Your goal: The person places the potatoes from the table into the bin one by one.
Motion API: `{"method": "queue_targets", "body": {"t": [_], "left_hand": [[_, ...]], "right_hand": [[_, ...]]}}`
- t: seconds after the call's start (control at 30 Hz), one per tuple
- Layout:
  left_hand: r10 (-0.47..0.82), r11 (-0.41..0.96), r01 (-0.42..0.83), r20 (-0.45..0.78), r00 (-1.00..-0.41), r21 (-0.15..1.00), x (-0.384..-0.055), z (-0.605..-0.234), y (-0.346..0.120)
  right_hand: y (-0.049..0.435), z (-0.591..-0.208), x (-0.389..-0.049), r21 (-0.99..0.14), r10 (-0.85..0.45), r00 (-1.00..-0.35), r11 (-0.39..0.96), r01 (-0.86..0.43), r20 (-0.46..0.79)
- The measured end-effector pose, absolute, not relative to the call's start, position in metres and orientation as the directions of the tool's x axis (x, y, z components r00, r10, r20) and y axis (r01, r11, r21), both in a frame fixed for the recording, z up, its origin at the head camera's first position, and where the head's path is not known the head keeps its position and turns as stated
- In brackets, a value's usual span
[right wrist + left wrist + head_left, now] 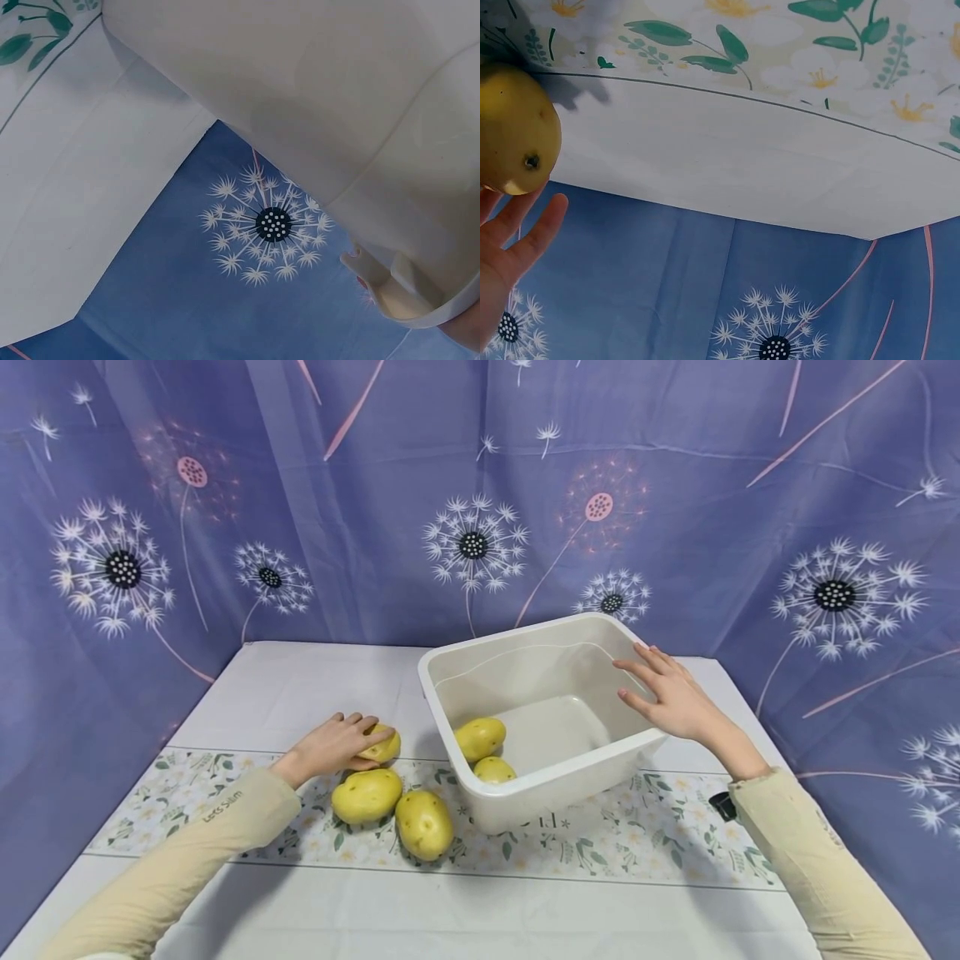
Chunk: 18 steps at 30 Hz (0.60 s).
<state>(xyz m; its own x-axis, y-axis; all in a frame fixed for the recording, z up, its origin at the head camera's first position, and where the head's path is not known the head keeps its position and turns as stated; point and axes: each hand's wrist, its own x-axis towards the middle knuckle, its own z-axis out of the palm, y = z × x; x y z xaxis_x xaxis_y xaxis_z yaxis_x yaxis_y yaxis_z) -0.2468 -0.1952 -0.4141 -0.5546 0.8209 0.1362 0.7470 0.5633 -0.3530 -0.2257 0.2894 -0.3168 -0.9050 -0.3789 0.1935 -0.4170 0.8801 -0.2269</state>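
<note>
In the head view my left hand (335,748) holds a yellow potato (384,747), fingers over its top and thumb low on its near side. The left wrist view shows this potato (519,131) at the left edge, with fingers (536,238) against it. Two more potatoes, one (367,796) just in front of the hand and another (424,825) to its right, lie on the table. My right hand (675,697) rests at the right rim of a white plastic basin (551,797), fingers spread over the edge. Inside the basin are two potatoes (481,738).
A white tabletop (337,910) carries a flower-patterned band (600,847) under the potatoes and basin. Purple dandelion-print cloth (360,527) hangs behind and at both sides. The basin's high walls stand right of the loose potatoes.
</note>
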Motion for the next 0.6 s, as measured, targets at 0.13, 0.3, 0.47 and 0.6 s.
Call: {"method": "queue_targets", "body": {"t": [0.13, 0.3, 0.47, 0.6], "left_hand": [[0.831, 0.55, 0.763, 0.127, -0.542, -0.339, -0.248, -0.411, -0.194], [0.828, 0.557, 0.756, 0.161, -0.537, -0.345, -0.251, -0.41, -0.195], [0.825, 0.565, 0.752, 0.245, -0.509, -0.341, -0.251, -0.4, -0.195], [0.829, 0.552, 0.757, 0.322, -0.456, -0.35, -0.251, -0.389, -0.195]], "right_hand": [[0.29, -0.316, -0.226, -0.224, -0.381, -0.904, 0.88, -0.419, 0.195], [0.29, -0.316, -0.226, -0.22, -0.385, -0.901, 0.879, -0.424, 0.199], [0.289, -0.317, -0.226, -0.223, -0.383, -0.904, 0.88, -0.42, 0.193], [0.289, -0.317, -0.225, -0.223, -0.382, -0.904, 0.88, -0.42, 0.195]]}}
